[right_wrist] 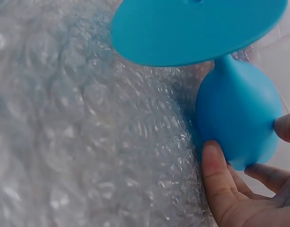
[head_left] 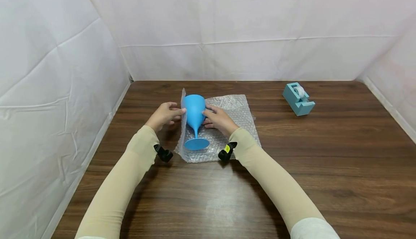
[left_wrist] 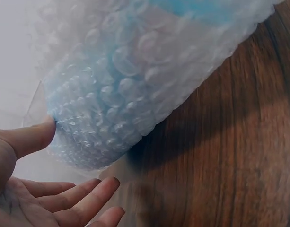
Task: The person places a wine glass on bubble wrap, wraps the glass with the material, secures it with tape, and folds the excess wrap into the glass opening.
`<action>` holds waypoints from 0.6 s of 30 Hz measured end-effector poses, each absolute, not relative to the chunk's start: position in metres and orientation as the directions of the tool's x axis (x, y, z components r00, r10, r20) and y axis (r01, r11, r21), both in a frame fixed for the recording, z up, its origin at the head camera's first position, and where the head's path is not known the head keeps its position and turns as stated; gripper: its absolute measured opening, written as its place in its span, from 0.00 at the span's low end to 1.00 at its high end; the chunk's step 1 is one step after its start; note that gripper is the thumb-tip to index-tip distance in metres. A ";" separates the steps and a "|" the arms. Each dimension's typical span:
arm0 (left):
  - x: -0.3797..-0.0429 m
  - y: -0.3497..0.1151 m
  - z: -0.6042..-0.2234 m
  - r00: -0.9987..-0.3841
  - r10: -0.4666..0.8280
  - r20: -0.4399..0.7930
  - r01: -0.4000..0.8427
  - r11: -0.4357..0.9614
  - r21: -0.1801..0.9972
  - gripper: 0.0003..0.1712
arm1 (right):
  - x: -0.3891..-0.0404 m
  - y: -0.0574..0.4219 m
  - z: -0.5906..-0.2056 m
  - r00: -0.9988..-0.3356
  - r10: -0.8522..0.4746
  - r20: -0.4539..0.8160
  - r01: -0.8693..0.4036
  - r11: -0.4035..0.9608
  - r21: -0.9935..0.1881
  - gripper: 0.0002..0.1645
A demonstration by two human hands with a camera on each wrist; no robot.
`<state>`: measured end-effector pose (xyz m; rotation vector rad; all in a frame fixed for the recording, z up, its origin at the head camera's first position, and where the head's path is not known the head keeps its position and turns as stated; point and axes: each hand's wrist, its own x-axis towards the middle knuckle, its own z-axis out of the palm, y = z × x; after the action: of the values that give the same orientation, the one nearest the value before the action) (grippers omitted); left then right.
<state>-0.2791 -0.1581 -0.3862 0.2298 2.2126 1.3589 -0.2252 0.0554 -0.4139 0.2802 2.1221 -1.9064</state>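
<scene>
A blue plastic goblet [head_left: 195,111] lies on a sheet of bubble wrap [head_left: 238,109], bowl away from me and round foot [right_wrist: 197,28] towards me. My right hand [head_left: 221,119] holds the bowl from the right, thumb on one side and fingers on the other, as the right wrist view shows. The sheet's left part [left_wrist: 111,90] stands raised along the goblet's left side. My left hand [head_left: 165,115] is at its outer face, thumb tip touching the wrap and the other fingers [left_wrist: 83,201] fairly straight, spread just below it. Blue shows through the wrap.
A light blue tape dispenser [head_left: 298,100] with a roll of clear tape stands at the back right of the dark wooden table [head_left: 341,159]. White cloth walls [head_left: 240,22] enclose the back and both sides. A small black camera is strapped to each wrist.
</scene>
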 end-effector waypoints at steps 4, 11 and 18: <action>-0.280 -0.156 -0.386 -0.841 0.404 -0.360 -0.147 0.470 0.870 0.44 | -0.224 0.056 -0.412 -0.942 -0.040 -0.333 0.329 0.088 -0.940 0.36; -0.282 -0.153 -0.389 -0.834 0.396 -0.384 -0.179 0.463 0.868 0.45 | -0.222 0.058 -0.409 -0.933 -0.014 -0.361 0.358 0.083 -0.930 0.35; -0.282 -0.150 -0.389 -0.827 0.407 -0.388 -0.178 0.464 0.868 0.45 | -0.222 0.060 -0.410 -0.936 0.001 -0.352 0.351 0.090 -0.932 0.34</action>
<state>-0.2815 -0.1503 -0.3892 0.1893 2.1569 1.3713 -0.2222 0.0598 -0.4095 0.3508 2.1080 -1.9265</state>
